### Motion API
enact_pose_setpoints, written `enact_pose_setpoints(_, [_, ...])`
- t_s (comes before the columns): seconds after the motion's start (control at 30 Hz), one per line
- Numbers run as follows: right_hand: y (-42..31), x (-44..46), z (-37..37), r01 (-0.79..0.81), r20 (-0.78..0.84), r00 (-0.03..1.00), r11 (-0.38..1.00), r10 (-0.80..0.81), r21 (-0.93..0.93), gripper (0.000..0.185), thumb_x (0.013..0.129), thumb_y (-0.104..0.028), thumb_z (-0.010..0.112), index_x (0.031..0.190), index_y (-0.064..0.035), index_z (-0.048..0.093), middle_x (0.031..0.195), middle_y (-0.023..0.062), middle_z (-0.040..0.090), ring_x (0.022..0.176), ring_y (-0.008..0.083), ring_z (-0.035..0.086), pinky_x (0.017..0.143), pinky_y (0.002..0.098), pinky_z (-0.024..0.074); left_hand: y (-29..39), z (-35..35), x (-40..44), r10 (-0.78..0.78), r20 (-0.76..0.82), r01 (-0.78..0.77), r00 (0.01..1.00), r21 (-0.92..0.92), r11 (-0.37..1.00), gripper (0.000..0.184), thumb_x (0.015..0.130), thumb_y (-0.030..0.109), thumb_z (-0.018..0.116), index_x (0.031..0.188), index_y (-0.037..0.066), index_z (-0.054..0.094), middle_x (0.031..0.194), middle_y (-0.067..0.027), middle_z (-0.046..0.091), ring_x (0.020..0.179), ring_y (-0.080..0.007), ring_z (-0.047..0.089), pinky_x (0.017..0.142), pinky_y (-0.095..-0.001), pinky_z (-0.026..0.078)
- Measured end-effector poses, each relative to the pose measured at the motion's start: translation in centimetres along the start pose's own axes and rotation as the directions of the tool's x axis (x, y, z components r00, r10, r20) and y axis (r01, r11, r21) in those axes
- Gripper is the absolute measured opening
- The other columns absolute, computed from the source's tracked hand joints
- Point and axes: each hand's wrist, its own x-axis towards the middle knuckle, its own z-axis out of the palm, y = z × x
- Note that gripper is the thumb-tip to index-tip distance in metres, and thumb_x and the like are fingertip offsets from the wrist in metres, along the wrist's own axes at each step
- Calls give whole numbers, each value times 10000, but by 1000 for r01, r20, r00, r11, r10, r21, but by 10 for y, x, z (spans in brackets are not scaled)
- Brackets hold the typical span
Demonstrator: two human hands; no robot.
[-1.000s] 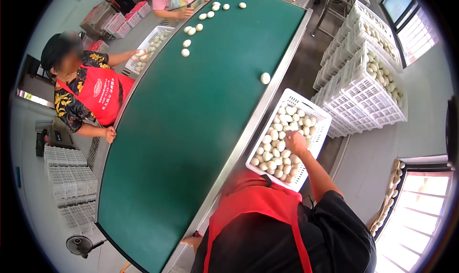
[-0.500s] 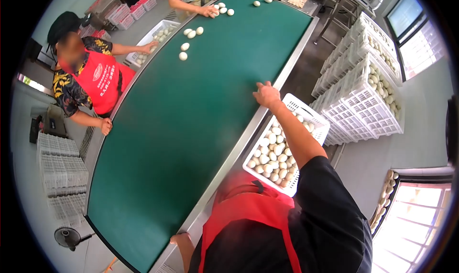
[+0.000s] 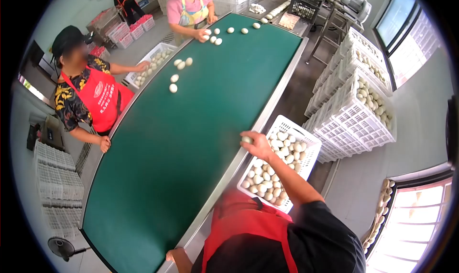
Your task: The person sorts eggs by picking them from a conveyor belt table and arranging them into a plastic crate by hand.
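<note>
My right hand (image 3: 256,145) is closed around an egg (image 3: 246,139) at the right edge of the green belt (image 3: 191,129). Just right of that hand, a white basket (image 3: 313,151) full of eggs stands beside the belt, partly covered by my forearm. My left hand (image 3: 176,255) rests on the metal rim near the bottom of the view; its fingers are mostly hidden. Several loose eggs (image 3: 173,88) lie on the far half of the belt.
Across the belt, a person in a red apron (image 3: 103,98) reaches into another egg basket (image 3: 131,77). A second person (image 3: 189,10) touches eggs at the far end. Stacked egg crates (image 3: 356,113) stand right, white crates (image 3: 57,182) left, a fan (image 3: 61,247) lower left.
My right hand went from the basket to the belt edge and now has an egg in it. The egg that lay near the belt's right edge is gone. The view has shifted.
</note>
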Motion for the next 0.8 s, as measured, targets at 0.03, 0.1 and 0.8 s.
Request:
enact_pose_setpoints(0.03, [-4,-17,-7,-87,-4,996,988,88,127,431,860,-287,729,1233,-73,728,1197,194,731,1053,356,715,909,430,573,2,2,-2,14,3,-14,1000,22,1000,488,1048,398,364,1337,109,631,1404,-81,617,1281,-262,598,1072,-471,484])
enact_pose_setpoints(0.1, [30,-54,-7,-201,-5,978,943,210,266,432,886,-254,741,1249,-22,717,991,85,733,885,143,656,805,305,542,3,3,-6,40,8,-40,999,65,997,467,1044,390,379,1319,117,640,1382,-73,629,1267,-254,607,1059,-462,492])
enact_pose_setpoints(0.8, [146,-233,-27,-724,-179,682,690,710,-20,514,797,-272,743,1238,-17,679,1138,268,724,1076,412,694,955,444,543,27,9,27,24,-90,39,996,639,768,280,1014,305,498,1145,195,719,1146,14,749,1123,-168,690,953,-373,566])
